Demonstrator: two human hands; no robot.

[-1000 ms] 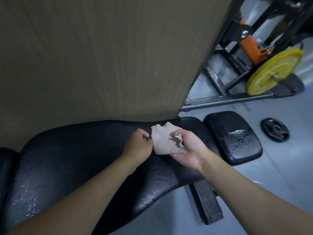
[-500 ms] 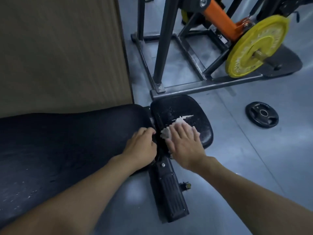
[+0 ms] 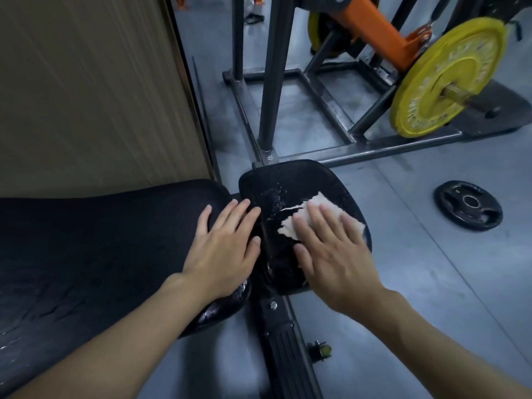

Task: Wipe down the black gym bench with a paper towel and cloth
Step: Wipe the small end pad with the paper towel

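Black ribbed metal, the bench's foot rail, lies nearest on the grey floor. Above it, the left hand rests flat, fingers spread apart and holding nothing, on the end of the long black padded backrest of the gym bench. Just beside it, the right hand lies palm down with fingers straight and slightly apart, pressing a crumpled white paper towel onto the smaller black seat pad, where droplets glisten. A tan wood-grain panel stands behind the backrest. A small black round weight plate lies on the floor to the right. Farther off stand a dark steel rack frame and a big yellow weight plate on an orange arm.
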